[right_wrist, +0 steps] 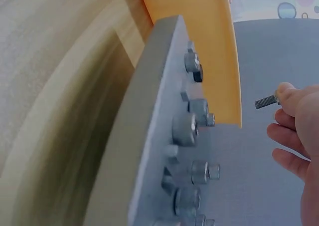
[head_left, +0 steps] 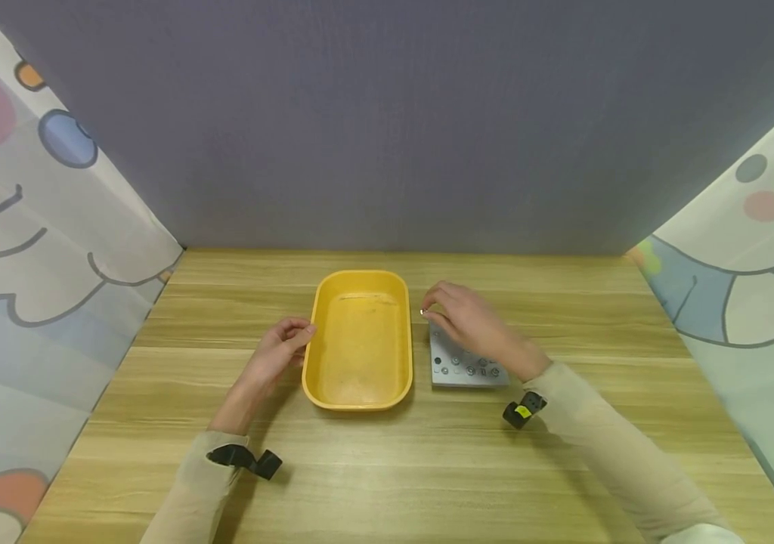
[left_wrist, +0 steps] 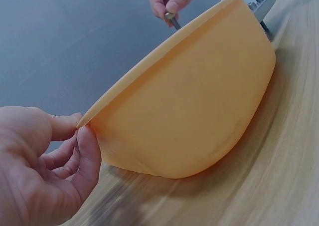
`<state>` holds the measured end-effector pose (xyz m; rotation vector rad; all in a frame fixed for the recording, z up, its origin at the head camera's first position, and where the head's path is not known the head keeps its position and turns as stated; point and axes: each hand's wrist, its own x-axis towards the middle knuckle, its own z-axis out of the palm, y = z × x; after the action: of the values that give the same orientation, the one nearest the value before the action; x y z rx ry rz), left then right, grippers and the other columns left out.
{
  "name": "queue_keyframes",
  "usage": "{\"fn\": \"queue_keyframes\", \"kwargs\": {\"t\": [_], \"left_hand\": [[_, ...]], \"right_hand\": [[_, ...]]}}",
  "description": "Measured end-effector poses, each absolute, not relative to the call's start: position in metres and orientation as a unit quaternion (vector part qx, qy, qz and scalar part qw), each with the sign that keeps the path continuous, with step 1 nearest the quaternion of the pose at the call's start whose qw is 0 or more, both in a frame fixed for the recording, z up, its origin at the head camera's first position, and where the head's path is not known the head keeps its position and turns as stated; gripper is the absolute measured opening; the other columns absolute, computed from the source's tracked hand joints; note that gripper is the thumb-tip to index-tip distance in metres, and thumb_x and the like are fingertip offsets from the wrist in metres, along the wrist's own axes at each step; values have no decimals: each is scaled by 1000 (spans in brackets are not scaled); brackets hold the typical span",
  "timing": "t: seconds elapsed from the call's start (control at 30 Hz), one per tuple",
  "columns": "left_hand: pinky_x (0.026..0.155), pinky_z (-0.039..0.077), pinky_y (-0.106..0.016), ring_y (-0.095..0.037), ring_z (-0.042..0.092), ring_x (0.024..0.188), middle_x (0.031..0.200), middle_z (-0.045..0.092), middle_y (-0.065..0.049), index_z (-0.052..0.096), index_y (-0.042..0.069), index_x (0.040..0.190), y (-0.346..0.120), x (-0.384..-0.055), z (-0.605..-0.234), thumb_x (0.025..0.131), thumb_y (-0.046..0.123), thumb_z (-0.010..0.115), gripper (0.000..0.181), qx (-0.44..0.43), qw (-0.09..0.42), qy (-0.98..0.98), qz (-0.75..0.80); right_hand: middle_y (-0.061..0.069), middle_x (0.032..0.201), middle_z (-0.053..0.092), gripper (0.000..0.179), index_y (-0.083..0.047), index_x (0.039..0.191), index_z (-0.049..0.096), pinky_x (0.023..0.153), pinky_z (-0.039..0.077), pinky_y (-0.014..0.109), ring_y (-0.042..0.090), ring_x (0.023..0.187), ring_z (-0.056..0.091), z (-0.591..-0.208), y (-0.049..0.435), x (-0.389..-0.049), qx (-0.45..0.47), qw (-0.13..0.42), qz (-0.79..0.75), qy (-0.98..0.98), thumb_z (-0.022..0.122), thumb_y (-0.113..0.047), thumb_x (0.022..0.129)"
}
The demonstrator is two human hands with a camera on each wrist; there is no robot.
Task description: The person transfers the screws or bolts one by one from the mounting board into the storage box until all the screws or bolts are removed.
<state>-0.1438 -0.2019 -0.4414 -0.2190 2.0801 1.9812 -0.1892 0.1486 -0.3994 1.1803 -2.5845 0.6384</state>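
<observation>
A yellow plastic tray (head_left: 358, 406) stands on the wooden table. My left hand (head_left: 285, 344) pinches its left rim between thumb and fingers, as the left wrist view shows up close. Just right of the tray lies a grey metal block (head_left: 451, 380) with several bolts and small fittings set in its top. Above that block, my right hand (head_left: 463, 319) pinches a bolt (right_wrist: 266, 102) by its head between thumb and forefinger. The bolt's threaded end points toward the tray, past its right rim in the right wrist view.
The wooden table (head_left: 387, 483) reaches back to a grey wall panel (head_left: 387, 151). Curtains with cartoon prints hang at the left (head_left: 40, 249) and right. A black wrist camera (head_left: 523, 409) is strapped to each sleeve.
</observation>
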Motion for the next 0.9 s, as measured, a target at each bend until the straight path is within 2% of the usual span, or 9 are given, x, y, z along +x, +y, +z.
{"fn": "queue_keyframes", "kwargs": {"t": [0.43, 0.9], "left_hand": [[66, 56, -23, -8, 61, 76, 99, 61, -3, 48, -7, 131, -202, -144, -442, 107, 22, 59, 39, -73, 130, 717, 681], [66, 56, -23, -11, 61, 79, 101, 62, -4, 49, -7, 131, -202, -144, -443, 107, 21, 59, 38, -75, 126, 719, 679]], "right_hand": [[8, 115, 69, 20, -3, 114, 68, 102, 54, 43, 24, 109, 66, -401, 136, -186, 420, 123, 207, -875, 72, -12, 97], [6, 116, 69, 15, -7, 114, 69, 106, 51, 43, 24, 112, 66, -399, 122, -183, 448, 104, 170, -872, 65, -17, 103]]}}
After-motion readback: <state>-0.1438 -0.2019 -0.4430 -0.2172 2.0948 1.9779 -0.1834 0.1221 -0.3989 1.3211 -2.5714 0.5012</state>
